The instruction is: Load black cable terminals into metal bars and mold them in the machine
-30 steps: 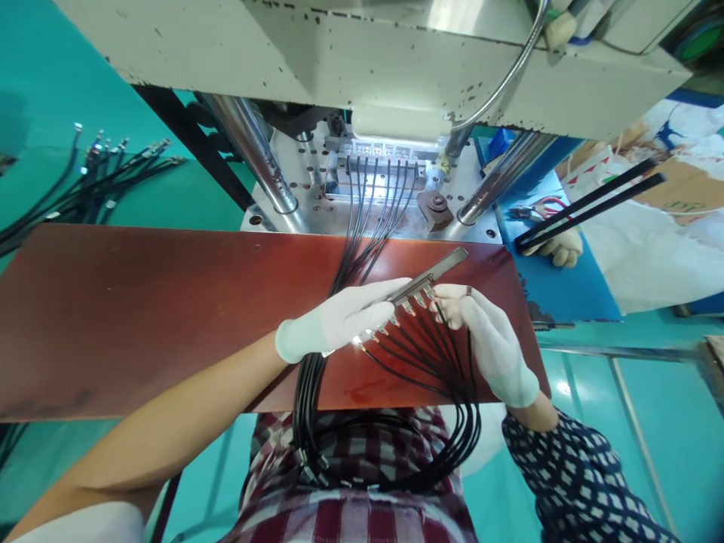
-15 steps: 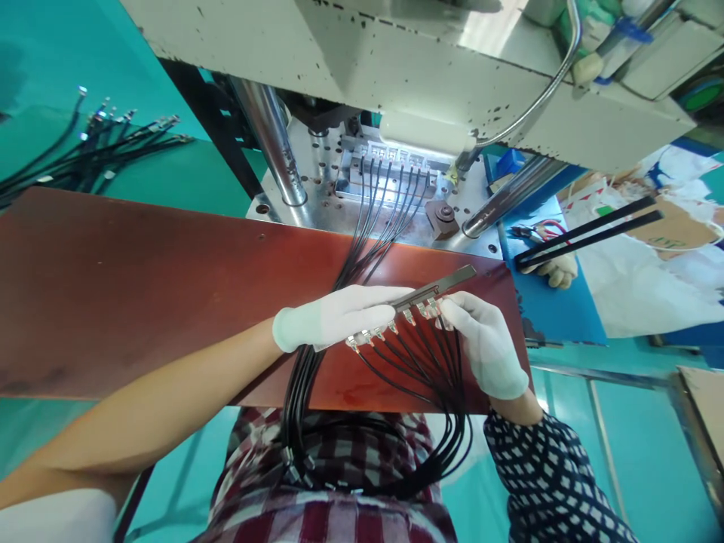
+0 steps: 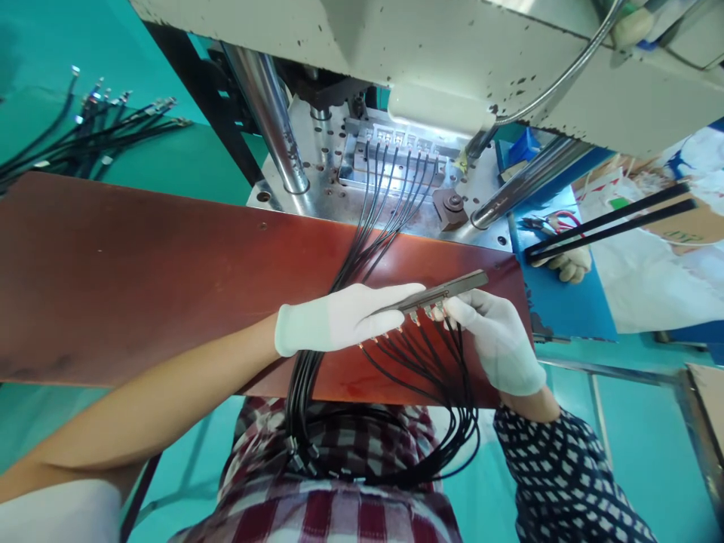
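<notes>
My left hand (image 3: 356,315), in a white glove, is closed round the left part of a grey metal bar (image 3: 446,292). Small metal connectors (image 3: 415,315) line the bar's lower edge, with black cables (image 3: 433,362) hanging from them. At the bar's right part, the gloved fingers of my right hand (image 3: 492,332) pinch a connector; the fingertips partly hide it. The cables loop down over the lap and back up beneath my left wrist. Their other ends reach a metal fixture (image 3: 390,162) in the press.
A brown board (image 3: 141,279) lies under my hands. The press has steel posts (image 3: 271,121) and a large pale body (image 3: 430,45) above. More black cables (image 3: 102,136) lie at the far left. Pliers (image 3: 551,224), a glove (image 3: 571,264) and two black bars (image 3: 616,222) are at the right.
The view has shifted slightly. The bar has tilted so its connectors show less, and it sits a little further right with both hands still at it.
</notes>
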`<state>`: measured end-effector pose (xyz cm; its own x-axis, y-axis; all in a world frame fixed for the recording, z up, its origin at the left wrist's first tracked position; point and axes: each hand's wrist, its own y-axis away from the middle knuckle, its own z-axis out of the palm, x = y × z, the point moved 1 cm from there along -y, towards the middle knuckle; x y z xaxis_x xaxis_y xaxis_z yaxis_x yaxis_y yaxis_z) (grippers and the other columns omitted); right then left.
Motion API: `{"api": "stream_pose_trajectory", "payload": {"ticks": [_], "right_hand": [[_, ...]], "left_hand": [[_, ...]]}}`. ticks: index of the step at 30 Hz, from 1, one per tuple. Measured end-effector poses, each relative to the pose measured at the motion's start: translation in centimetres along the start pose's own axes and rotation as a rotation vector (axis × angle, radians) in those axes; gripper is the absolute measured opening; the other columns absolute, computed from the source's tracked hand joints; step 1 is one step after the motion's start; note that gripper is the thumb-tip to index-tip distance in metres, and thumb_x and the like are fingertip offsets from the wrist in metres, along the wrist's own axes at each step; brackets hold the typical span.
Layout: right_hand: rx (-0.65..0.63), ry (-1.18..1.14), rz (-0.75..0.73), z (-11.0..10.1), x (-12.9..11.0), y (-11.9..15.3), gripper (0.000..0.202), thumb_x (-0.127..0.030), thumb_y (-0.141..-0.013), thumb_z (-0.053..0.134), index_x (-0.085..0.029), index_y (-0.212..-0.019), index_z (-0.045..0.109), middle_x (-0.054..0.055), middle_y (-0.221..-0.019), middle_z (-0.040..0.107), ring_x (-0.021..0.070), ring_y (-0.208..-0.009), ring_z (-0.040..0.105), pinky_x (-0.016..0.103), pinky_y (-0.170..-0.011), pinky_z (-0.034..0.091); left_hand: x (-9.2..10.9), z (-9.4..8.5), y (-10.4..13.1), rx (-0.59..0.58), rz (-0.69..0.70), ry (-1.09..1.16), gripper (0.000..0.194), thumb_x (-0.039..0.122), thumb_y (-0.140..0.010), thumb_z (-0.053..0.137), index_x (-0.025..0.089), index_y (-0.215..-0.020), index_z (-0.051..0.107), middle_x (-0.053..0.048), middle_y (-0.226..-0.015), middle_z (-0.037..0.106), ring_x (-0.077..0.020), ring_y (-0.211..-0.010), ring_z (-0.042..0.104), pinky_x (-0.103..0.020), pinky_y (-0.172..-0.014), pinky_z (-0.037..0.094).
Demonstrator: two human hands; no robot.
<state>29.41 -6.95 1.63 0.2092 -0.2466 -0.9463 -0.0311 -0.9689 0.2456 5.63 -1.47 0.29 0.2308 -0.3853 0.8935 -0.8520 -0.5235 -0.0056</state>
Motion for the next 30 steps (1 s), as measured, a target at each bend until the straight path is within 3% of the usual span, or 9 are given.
{"api": "stream_pose_trajectory", "payload": {"ticks": [4,10,15,23,28,30], "right_hand": [[0.125,0.123,0.020,0.6,0.2,0.3,0.029,-0.040,-0.089,0.065,-0.017,-0.070,0.065,0.001,-0.068,0.062,0.0140,-0.065,0.053,0.026,-0.060,0.042],[0.245,0.322,-0.069,0.4,-0.1,2.3,0.024,-0.039,-0.089,0.063,-0.020,-0.099,0.073,0.003,-0.090,0.075,0.0189,-0.079,0.066,0.029,-0.073,0.052],[0.382,0.662,-0.182,0.9,0.0,2.5,0.016,-0.032,-0.087,0.063,-0.021,-0.088,0.075,0.000,-0.070,0.071,0.0160,-0.060,0.062,0.030,-0.066,0.048],[0.513,1.122,-0.626,1.3,-0.2,1.7,0.023,-0.020,-0.085,0.060,-0.020,-0.062,0.060,-0.002,-0.052,0.056,0.0136,-0.052,0.047,0.031,-0.060,0.037],[0.503,1.163,-0.609,1.3,-0.3,1.7,0.028,-0.020,-0.087,0.056,-0.020,-0.059,0.057,-0.001,-0.052,0.054,0.0139,-0.052,0.045,0.031,-0.060,0.035],[0.481,1.107,-0.560,1.2,-0.4,2.1,0.019,-0.022,-0.089,0.058,-0.020,-0.072,0.065,-0.001,-0.060,0.060,0.0140,-0.054,0.050,0.031,-0.062,0.037]], "left_hand": [[-0.3,0.5,0.1,0.034,-0.024,-0.032,0.059,0.046,-0.103,0.042,0.022,-0.157,0.035,-0.008,-0.143,0.061,-0.0271,-0.126,0.062,-0.039,-0.110,0.047],[-0.2,0.4,0.0,0.039,0.022,0.018,0.055,0.043,-0.103,0.043,0.025,-0.155,0.038,-0.004,-0.159,0.042,-0.0245,-0.144,0.045,-0.041,-0.125,0.030],[-0.2,0.4,0.0,0.040,0.012,0.022,0.055,0.041,-0.104,0.043,0.025,-0.155,0.038,-0.005,-0.158,0.044,-0.0247,-0.143,0.046,-0.041,-0.124,0.032],[0.2,0.2,-0.2,0.005,0.046,0.085,0.053,0.039,-0.104,0.042,0.025,-0.155,0.038,-0.006,-0.151,0.053,-0.0254,-0.129,0.059,-0.038,-0.113,0.044],[0.1,0.3,-0.2,0.022,0.064,0.095,0.052,0.038,-0.104,0.041,0.024,-0.154,0.039,-0.006,-0.151,0.053,-0.0250,-0.131,0.057,-0.039,-0.116,0.041],[0.1,0.3,-0.2,0.033,0.080,0.106,0.052,0.037,-0.104,0.043,0.024,-0.154,0.040,-0.006,-0.151,0.052,-0.0255,-0.132,0.056,-0.040,-0.117,0.040]]}}
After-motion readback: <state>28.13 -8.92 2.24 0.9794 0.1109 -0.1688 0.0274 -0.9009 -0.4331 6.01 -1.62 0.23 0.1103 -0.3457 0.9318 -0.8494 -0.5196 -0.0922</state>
